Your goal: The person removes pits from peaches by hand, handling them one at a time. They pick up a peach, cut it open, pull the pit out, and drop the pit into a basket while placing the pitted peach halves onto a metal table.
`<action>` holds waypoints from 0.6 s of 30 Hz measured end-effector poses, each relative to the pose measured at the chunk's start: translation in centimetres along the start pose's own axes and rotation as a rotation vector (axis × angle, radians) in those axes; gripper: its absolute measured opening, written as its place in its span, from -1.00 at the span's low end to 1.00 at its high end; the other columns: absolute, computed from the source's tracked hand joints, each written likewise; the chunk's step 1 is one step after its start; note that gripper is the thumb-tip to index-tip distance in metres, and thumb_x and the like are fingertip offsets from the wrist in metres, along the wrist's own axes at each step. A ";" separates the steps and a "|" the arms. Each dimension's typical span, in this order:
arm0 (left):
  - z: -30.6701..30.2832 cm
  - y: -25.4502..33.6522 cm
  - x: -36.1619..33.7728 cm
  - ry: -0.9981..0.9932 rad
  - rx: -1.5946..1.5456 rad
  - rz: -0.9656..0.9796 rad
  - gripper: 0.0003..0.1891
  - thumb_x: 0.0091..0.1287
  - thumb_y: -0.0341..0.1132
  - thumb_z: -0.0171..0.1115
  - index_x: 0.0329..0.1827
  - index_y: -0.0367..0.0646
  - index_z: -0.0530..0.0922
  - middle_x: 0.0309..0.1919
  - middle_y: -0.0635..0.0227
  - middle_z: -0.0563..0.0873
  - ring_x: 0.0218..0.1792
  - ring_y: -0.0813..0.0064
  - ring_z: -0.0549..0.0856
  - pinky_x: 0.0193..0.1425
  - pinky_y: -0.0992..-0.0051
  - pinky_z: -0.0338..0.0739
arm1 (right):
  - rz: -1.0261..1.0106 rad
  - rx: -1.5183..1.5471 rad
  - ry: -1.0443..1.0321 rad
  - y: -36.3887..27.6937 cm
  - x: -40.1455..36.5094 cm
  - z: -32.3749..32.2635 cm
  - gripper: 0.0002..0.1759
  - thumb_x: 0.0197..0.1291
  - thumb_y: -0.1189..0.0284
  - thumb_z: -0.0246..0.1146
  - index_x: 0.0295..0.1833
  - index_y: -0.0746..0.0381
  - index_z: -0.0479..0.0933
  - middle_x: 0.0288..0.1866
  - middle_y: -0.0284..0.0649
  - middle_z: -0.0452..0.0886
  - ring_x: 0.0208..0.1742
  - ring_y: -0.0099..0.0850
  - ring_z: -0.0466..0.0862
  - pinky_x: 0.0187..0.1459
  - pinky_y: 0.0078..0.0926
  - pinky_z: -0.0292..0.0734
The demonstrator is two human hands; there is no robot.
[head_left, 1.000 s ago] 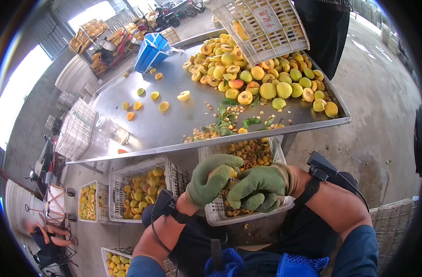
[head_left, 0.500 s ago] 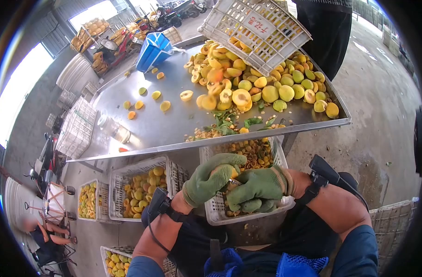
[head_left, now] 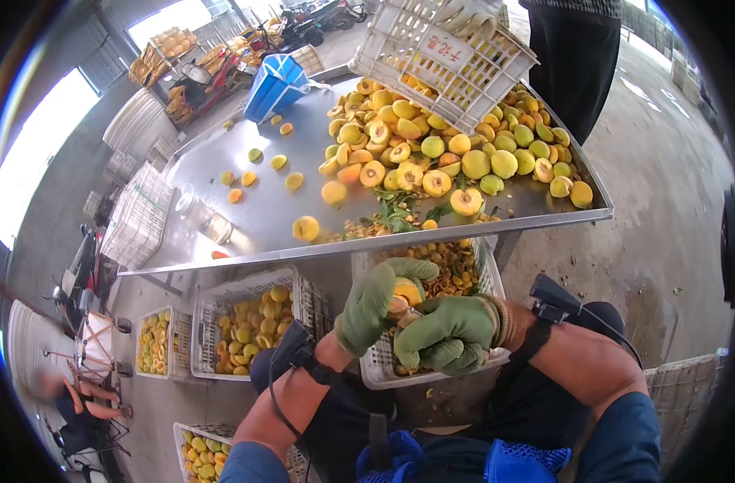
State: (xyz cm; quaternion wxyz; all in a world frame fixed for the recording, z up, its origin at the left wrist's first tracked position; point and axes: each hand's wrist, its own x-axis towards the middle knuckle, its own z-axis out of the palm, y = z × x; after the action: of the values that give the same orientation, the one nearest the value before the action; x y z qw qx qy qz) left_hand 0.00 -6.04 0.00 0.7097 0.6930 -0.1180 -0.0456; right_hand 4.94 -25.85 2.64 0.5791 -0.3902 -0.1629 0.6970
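My left hand (head_left: 373, 310), in a green glove, is closed around a yellow peach half (head_left: 409, 291). My right hand (head_left: 450, 334), gloved the same way, is curled shut beside it, gripping a small hand tool (head_left: 403, 314) whose narrow end meets the fruit. Most of the tool is hidden by the fingers, so its exact kind does not show. Beneath both hands stands a white plastic crate (head_left: 490, 278) holding brown pits and scraps.
A metal table (head_left: 259, 217) ahead carries piled peaches (head_left: 432, 146), many halved. Above the pile, another person's gloved hand (head_left: 474, 14) is on a tilted white crate (head_left: 448, 60). A blue basket (head_left: 275, 87) lies farther back. Crates of peaches (head_left: 251, 334) stand at left.
Peaches have tumbled from the tilted crate and spread toward the table's near edge. My left hand has shifted slightly right and turned, showing more of the peach half. The right hand stays nearly in place.
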 end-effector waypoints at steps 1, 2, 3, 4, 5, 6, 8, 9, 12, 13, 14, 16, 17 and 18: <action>-0.2 -0.3 -0.1 0.003 -0.061 -0.020 -0.24 0.49 0.30 0.11 0.30 -0.32 0.56 0.00 0.29 0.72 -0.06 0.49 0.70 0.04 0.47 0.65 | -0.036 0.047 -0.026 0.5 0.5 -0.3 -0.74 0.43 0.24 0.24 -0.27 0.18 0.54 -0.65 -0.44 0.42 -0.78 -0.66 0.33 -0.79 -0.64 0.17; -0.5 -0.9 -0.1 0.002 -0.121 -0.043 -0.25 0.50 0.30 0.10 0.31 -0.31 0.55 0.03 0.28 0.71 -0.04 0.48 0.70 0.05 0.46 0.66 | -0.074 0.099 -0.052 0.8 0.7 -0.4 -0.73 0.44 0.24 0.23 -0.27 0.19 0.55 -0.65 -0.44 0.41 -0.79 -0.66 0.32 -0.79 -0.65 0.17; -0.8 -2.0 -0.1 0.035 -0.290 -0.079 -0.23 0.51 0.33 0.05 0.31 -0.30 0.56 -0.01 0.29 0.72 -0.06 0.49 0.71 0.04 0.47 0.66 | -0.107 0.098 -0.071 0.8 0.5 -0.5 -0.71 0.45 0.24 0.23 -0.25 0.24 0.56 -0.66 -0.44 0.39 -0.80 -0.66 0.30 -0.79 -0.64 0.15; -1.1 -3.2 0.1 0.071 -0.455 -0.112 -0.21 0.51 0.35 0.01 0.30 -0.30 0.56 -0.05 0.30 0.73 -0.09 0.50 0.72 0.04 0.48 0.67 | -0.139 0.094 -0.094 0.7 0.3 -0.6 -0.68 0.45 0.24 0.22 -0.22 0.29 0.58 -0.67 -0.44 0.37 -0.80 -0.65 0.28 -0.79 -0.64 0.13; -1.5 -4.1 0.3 0.109 -0.618 -0.137 -0.19 0.52 0.38 -0.04 0.30 -0.29 0.56 -0.08 0.30 0.74 -0.12 0.50 0.73 0.04 0.49 0.67 | -0.170 0.082 -0.120 0.4 0.1 -0.9 -0.66 0.45 0.24 0.21 -0.20 0.34 0.60 -0.68 -0.43 0.36 -0.81 -0.64 0.27 -0.79 -0.64 0.12; -0.4 -1.8 0.5 0.275 -0.486 -0.193 -0.17 0.54 0.40 -0.16 0.30 -0.29 0.57 -0.24 0.33 0.77 -0.29 0.56 0.74 -0.17 0.56 0.69 | -0.186 0.064 -0.119 0.6 0.0 -1.4 -0.54 0.52 0.13 0.14 -0.19 0.35 0.61 -0.71 -0.44 0.33 -0.83 -0.65 0.25 -0.81 -0.64 0.09; -2.1 -2.0 0.0 0.282 -0.467 -0.210 -0.17 0.55 0.40 -0.18 0.30 -0.28 0.57 -0.30 0.34 0.77 -0.40 0.59 0.71 -0.33 0.63 0.64 | -0.141 0.087 -0.029 0.7 -0.5 -2.2 -0.44 0.56 0.04 0.05 -0.17 0.35 0.62 -0.71 -0.44 0.33 -0.83 -0.63 0.26 -0.81 -0.63 0.11; -2.9 -1.9 -0.4 0.286 -0.456 -0.223 -0.17 0.55 0.39 -0.19 0.31 -0.28 0.57 -0.34 0.34 0.77 -0.46 0.61 0.70 -0.41 0.67 0.61 | -0.119 0.101 0.015 0.8 -0.5 -2.6 -0.39 0.58 -0.01 0.00 -0.17 0.35 0.62 -0.72 -0.44 0.33 -0.83 -0.63 0.26 -0.81 -0.63 0.11; -4.4 -2.5 -1.2 0.362 -0.421 -0.268 -0.20 0.56 0.38 -0.20 0.25 -0.24 0.60 -0.41 0.33 0.76 -0.59 0.63 0.65 -0.57 0.69 0.50 | -0.043 -0.018 0.176 0.9 0.2 -2.3 -0.27 0.59 -0.12 -0.13 -0.14 0.32 0.65 -0.71 -0.43 0.36 -0.82 -0.59 0.27 -0.78 -0.58 0.19; -5.2 -2.8 -1.9 0.349 -0.396 -0.249 -0.22 0.57 0.37 -0.19 0.24 -0.23 0.61 -0.41 0.32 0.76 -0.60 0.63 0.64 -0.57 0.68 0.50 | -0.014 -0.064 0.199 0.9 0.5 -2.1 -0.27 0.58 -0.12 -0.13 -0.14 0.31 0.65 -0.71 -0.43 0.37 -0.82 -0.58 0.27 -0.77 -0.57 0.21; -5.5 -3.0 -2.6 0.334 -0.162 -0.100 -0.25 0.58 0.34 -0.18 0.18 -0.21 0.64 -0.40 0.31 0.75 -0.63 0.63 0.62 -0.61 0.67 0.46 | 0.050 -0.062 0.207 0.7 0.7 -1.9 -0.34 0.59 -0.05 -0.10 -0.14 0.30 0.66 -0.69 -0.40 0.44 -0.78 -0.57 0.37 -0.75 -0.56 0.27; -8.1 -4.5 -3.4 0.279 0.242 -0.249 -0.35 0.60 0.22 -0.14 0.19 -0.19 0.66 -0.22 0.21 0.78 -0.32 0.38 0.74 -0.28 0.48 0.61 | 0.003 -0.586 0.331 -0.5 0.5 0.4 -0.42 0.55 0.02 -0.03 -0.12 0.27 0.70 -0.64 -0.38 0.53 -0.72 -0.57 0.46 -0.68 -0.57 0.35; -9.6 -4.9 -4.5 0.208 0.524 -0.362 -0.38 0.59 0.18 -0.12 0.21 -0.18 0.66 -0.12 0.13 0.78 -0.18 0.22 0.75 -0.13 0.38 0.61 | -0.004 -0.653 0.300 -0.5 0.5 1.5 -0.45 0.54 0.04 0.00 -0.11 0.26 0.72 -0.62 -0.38 0.54 -0.70 -0.57 0.48 -0.66 -0.58 0.37; -11.1 -5.4 -5.6 0.109 0.806 -0.462 -0.40 0.58 0.15 -0.10 0.23 -0.17 0.66 -0.02 0.06 0.77 -0.03 0.06 0.76 0.03 0.27 0.62 | -0.011 -0.711 0.284 -0.3 0.2 2.3 -0.48 0.52 0.06 0.03 -0.10 0.25 0.73 -0.61 -0.39 0.56 -0.69 -0.58 0.50 -0.64 -0.58 0.39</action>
State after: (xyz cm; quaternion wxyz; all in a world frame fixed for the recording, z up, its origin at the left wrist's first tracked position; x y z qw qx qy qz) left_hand -2.34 5.84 -6.04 0.3606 0.9229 0.0687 -0.1164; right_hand 3.39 -25.02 4.24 0.4283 -0.6585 -0.3146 0.5328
